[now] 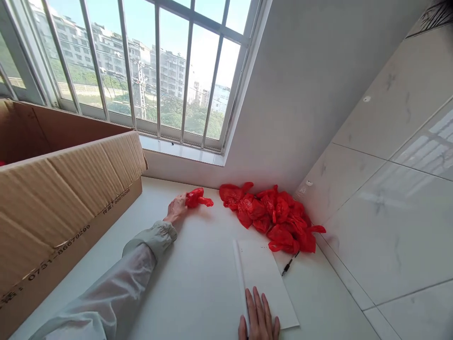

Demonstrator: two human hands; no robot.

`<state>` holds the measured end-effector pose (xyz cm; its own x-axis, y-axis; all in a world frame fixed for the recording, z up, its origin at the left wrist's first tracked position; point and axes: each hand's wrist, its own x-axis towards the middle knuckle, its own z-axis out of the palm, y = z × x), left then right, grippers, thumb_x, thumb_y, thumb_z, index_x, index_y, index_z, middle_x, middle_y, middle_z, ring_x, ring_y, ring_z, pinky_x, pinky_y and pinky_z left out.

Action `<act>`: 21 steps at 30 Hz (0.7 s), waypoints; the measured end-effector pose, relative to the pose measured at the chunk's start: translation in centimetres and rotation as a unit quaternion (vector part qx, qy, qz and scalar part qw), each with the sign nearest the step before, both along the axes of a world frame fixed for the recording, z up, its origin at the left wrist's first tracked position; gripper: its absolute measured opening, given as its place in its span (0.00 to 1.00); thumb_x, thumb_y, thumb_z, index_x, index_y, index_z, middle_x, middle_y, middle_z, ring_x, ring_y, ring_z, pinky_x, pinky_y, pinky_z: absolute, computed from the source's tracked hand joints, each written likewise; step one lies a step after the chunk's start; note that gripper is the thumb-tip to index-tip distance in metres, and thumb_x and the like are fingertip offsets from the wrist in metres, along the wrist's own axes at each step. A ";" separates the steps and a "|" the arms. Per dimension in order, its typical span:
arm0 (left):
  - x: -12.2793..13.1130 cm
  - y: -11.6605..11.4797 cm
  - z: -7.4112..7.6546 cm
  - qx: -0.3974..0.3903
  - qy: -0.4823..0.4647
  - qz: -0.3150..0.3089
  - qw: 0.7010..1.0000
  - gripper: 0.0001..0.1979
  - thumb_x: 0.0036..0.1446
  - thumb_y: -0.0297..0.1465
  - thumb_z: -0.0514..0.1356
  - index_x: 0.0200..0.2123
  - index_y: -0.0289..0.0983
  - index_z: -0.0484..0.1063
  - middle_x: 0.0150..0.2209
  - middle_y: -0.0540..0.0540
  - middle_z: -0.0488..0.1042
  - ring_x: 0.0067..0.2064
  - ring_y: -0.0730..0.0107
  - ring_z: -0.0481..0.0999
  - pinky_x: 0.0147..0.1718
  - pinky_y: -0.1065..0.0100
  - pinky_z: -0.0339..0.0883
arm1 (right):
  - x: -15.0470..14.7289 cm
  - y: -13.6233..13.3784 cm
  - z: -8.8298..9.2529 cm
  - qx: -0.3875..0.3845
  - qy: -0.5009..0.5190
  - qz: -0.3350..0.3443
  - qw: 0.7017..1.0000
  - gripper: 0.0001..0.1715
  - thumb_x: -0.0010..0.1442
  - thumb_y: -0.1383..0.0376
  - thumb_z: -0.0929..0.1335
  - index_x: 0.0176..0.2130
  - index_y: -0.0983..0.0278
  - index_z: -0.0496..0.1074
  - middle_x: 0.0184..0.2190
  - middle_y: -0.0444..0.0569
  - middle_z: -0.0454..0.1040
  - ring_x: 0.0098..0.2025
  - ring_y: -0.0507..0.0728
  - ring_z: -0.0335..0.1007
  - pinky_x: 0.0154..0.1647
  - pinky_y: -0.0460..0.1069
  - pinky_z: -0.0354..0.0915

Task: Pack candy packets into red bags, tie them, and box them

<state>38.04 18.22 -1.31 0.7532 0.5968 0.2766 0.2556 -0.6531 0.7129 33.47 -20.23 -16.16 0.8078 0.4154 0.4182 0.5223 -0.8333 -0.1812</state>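
Note:
My left hand is closed on a knotted red plastic bag at the far side of the white table, between the cardboard box and the wall. What the bag holds cannot be made out. My right hand lies flat, fingers stretched out, on a white notepad whose left edge is rolled or folded over. Just beyond the notepad sits a heap of similar red plastic bags, several of them tied. Beside the notepad's right edge a black pen rests, its far end close to the heap.
A large open cardboard box stands on the left, its flap hanging outward over the white table. Behind the table is a barred window with a sill. Marble-look tiles cover the right wall.

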 end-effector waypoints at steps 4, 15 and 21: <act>-2.3 -1.2 -1.2 -0.132 -0.001 -0.007 0.991 0.15 0.65 0.40 0.55 0.44 0.33 0.69 0.37 0.45 0.73 0.36 0.68 0.74 0.36 0.62 0.72 | -0.6 0.1 0.8 -0.032 0.026 -0.017 0.999 0.29 0.63 0.60 0.59 0.62 0.52 0.61 0.61 0.53 0.64 0.62 0.73 0.60 0.53 0.73 0.58; -19.4 -13.6 -5.1 -0.422 0.049 -0.127 0.896 0.24 0.53 0.52 0.51 0.46 0.44 0.67 0.37 0.43 0.75 0.38 0.56 0.78 0.35 0.57 0.74 | -4.0 -0.7 2.9 0.126 0.020 0.079 0.989 0.27 0.65 0.55 0.59 0.59 0.60 0.66 0.58 0.57 0.67 0.63 0.68 0.58 0.59 0.66 0.59; -24.7 -15.8 -5.1 -0.278 0.018 -0.032 0.960 0.25 0.56 0.49 0.53 0.53 0.44 0.62 0.51 0.39 0.69 0.48 0.50 0.74 0.41 0.51 0.75 | -7.8 4.7 5.9 0.234 0.105 0.200 0.946 0.27 0.63 0.65 0.60 0.61 0.60 0.62 0.58 0.54 0.66 0.60 0.60 0.63 0.59 0.57 0.64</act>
<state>13.37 2.40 -6.39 0.7960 0.5974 -0.0979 0.2583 -0.1889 0.9474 25.70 -15.50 -10.30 0.7109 0.5148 0.4792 0.6903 -0.3802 -0.6156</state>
